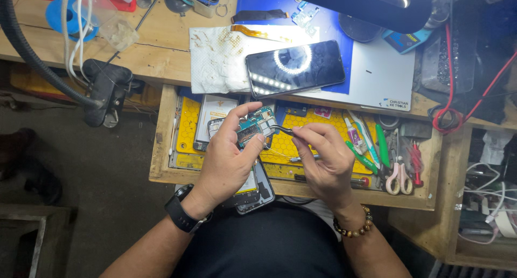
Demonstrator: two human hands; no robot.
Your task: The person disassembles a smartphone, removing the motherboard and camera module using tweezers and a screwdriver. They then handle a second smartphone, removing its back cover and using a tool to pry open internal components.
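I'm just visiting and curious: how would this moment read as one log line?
left hand: holds circuit board | right hand: tweezers at board | below: open drawer, opened phone

My left hand [229,159] covers most of the opened phone [257,191] beneath it — only its lower corner shows. The circuit board's [257,124] parts are too small to tell, and the tweezers' [282,130] rear end hides inside my right hand [323,159].

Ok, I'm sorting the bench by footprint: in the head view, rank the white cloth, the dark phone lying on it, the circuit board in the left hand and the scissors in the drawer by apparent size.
1. white cloth
2. dark phone
3. and 4. circuit board and scissors: both small; the board is partly covered by fingers, so unranked.
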